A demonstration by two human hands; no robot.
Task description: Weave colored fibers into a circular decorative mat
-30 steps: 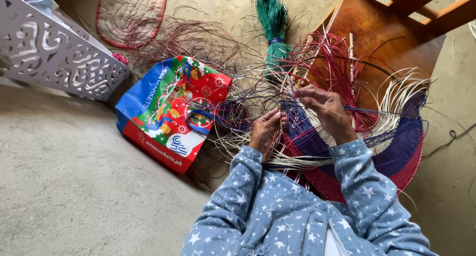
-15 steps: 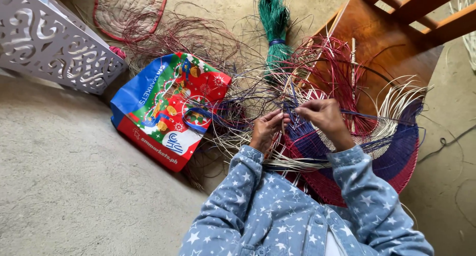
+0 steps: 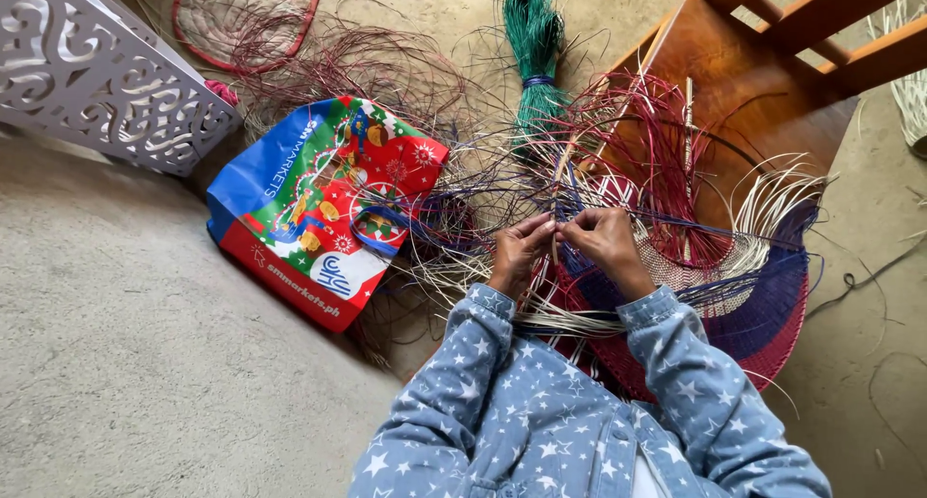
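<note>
On floor, between bag [image 3: 323,204] and wooden chair [image 3: 772,83]: half-woven mat [image 3: 744,310] of red, blue and pale strips, lying partly on chair seat. Left hand [image 3: 517,257] and right hand [image 3: 603,247] meet over mat edge, fingers [image 3: 541,230] pinched narrow on thin strips [image 3: 555,266]. Green bundle [image 3: 534,44] lies beyond, white carved panel [image 3: 97,83] far left. Judgement: good weave needs even pull, strip kept flat, each pass pushed snug against last, loose ends kept from tangling.
</note>
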